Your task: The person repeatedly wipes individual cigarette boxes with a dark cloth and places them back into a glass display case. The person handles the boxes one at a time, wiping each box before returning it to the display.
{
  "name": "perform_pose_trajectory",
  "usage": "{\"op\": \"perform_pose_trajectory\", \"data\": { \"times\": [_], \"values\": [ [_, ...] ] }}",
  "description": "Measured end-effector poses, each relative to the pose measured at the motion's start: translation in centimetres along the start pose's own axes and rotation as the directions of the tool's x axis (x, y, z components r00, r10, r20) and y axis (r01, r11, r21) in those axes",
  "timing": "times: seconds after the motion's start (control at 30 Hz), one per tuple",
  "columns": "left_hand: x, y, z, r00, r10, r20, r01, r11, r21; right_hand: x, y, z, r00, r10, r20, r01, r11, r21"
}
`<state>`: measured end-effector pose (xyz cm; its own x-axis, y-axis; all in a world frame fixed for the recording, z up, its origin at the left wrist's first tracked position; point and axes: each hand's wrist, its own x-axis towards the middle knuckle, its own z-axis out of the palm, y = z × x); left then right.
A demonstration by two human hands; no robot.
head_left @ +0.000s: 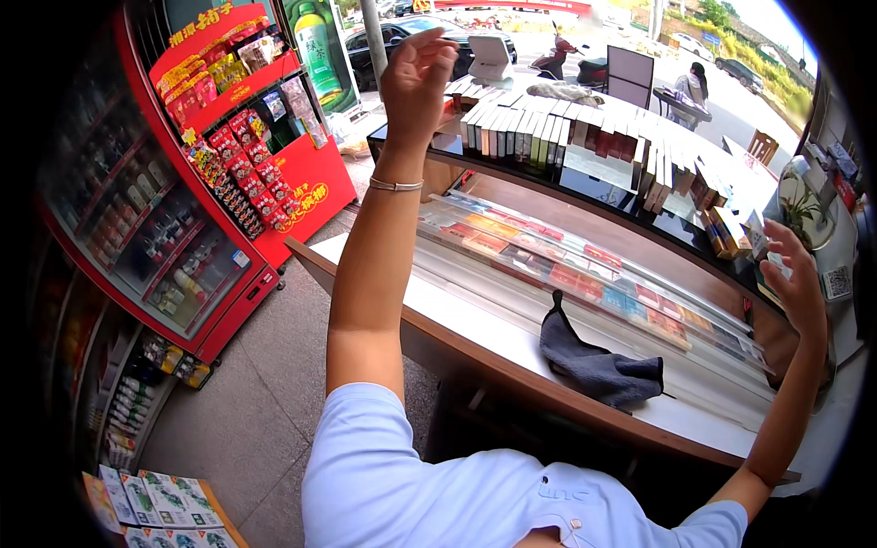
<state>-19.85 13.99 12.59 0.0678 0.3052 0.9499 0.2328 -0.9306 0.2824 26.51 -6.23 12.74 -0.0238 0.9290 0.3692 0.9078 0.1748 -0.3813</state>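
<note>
My left hand (420, 84) is raised over the far left end of the display counter, fingers loosely bent and apart, with nothing visible in it. My right hand (798, 285) is at the counter's right end, its fingers spread beside a small white pack (777, 265); whether they touch it I cannot tell. A long row of slim boxes (516, 132) stands upright along the counter's raised black shelf (585, 187). Below it, flat packs (548, 265) lie under glass. A dark grey cloth (598, 361) lies crumpled on the white near ledge (694, 411).
A red-framed drinks fridge (164, 210) and a red snack rack (301, 201) stand at the left. Cartons (169, 502) lie at lower left. A potted plant (804, 205) is at the right end. Outside are a scooter (557, 55), cars and a seated person (690, 87).
</note>
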Motion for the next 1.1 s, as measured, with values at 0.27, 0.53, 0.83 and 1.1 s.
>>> {"op": "perform_pose_trajectory", "data": {
  "times": [0.27, 0.53, 0.83, 1.1],
  "values": [
    [-6.5, -19.3, -9.3, 0.813, -0.47, -0.343, 0.581, 0.692, 0.429, -5.6, -9.3, 9.1, 0.816, -0.363, 0.45, 0.343, 0.93, 0.129],
    [-8.2, -18.2, -5.4, 0.964, -0.259, -0.06, 0.168, 0.42, 0.892, -4.9, -8.6, 12.2, 0.743, -0.464, 0.482, 0.314, 0.878, 0.361],
    [-7.6, -17.1, -1.4, 0.927, -0.375, 0.016, 0.169, 0.456, 0.874, -5.1, -8.3, 13.1, 0.703, -0.47, 0.534, 0.335, 0.881, 0.334],
    [-6.7, -16.9, -2.5, 0.965, -0.229, -0.128, 0.246, 0.624, 0.742, -5.7, -7.5, 14.5, 0.625, -0.439, 0.645, 0.328, 0.898, 0.293]
  ]
}}
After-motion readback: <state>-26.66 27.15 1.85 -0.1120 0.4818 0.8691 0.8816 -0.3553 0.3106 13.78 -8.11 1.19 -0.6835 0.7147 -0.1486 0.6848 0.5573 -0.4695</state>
